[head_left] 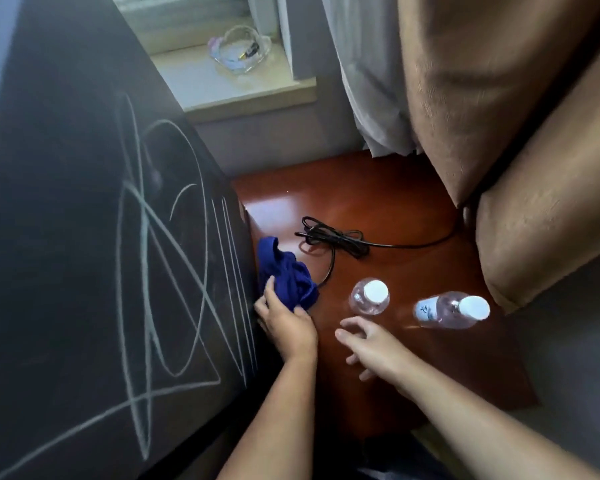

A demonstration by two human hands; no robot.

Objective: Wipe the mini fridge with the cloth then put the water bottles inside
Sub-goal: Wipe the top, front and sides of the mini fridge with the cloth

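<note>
no text can be read: the chalk marks (pixel 174 289) on the dark mini fridge (pixel 66 202) are only loops and lines, not letters, and the blue label (pixel 426 311) on the lying water bottle (pixel 447 310) is too blurred to make out.

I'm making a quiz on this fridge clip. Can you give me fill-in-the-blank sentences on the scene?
1. The left hand grips a ____ cloth.
2. The number of bottles on the table is ____.
3. The fridge bears scribbles in ____.
4. The right hand holds ____.

Missing words: blue; two; chalk; nothing
</note>
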